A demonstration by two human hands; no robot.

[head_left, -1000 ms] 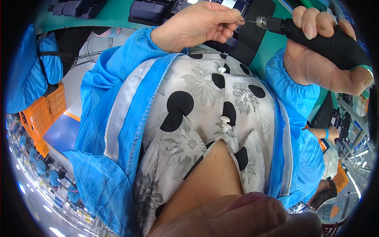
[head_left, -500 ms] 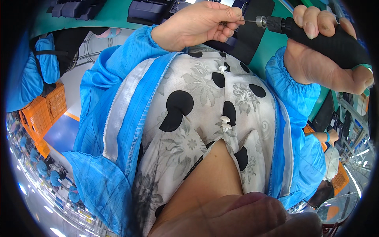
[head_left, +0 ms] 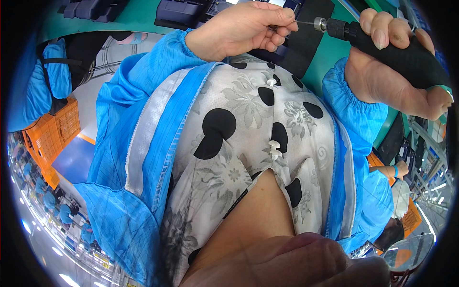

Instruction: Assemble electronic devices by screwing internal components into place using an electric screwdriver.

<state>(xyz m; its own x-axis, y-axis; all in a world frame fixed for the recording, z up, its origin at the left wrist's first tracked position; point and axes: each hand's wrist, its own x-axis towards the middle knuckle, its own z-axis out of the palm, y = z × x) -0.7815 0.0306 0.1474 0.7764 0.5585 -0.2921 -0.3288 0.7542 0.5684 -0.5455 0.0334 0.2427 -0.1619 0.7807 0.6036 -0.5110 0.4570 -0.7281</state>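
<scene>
My right hand [head_left: 392,62] is wrapped round a black electric screwdriver [head_left: 397,55], held sideways above the bench. The screwdriver's thin bit [head_left: 306,22] points left from a silver collar [head_left: 320,24] and ends at the fingertips of my left hand [head_left: 253,28]. Thumb and forefinger of that hand are pinched together at the bit's tip, the other fingers curled. A small dark thing shows between them, too hidden to name. Behind the left hand lies a dark navy plastic housing [head_left: 177,13], partly covered by the hand and cut off by the frame's upper edge.
The green bench top [head_left: 138,19] bears a black mat [head_left: 306,45] and more dark housings [head_left: 91,9] at the far left. Orange crates [head_left: 55,129] stand at the left. On the right, another person's arm [head_left: 389,170] with a blue wristband shows near metal racks.
My right hand and the screwdriver have shifted slightly right and down. My left hand has moved a little to the right, still pinched at the bit's tip.
</scene>
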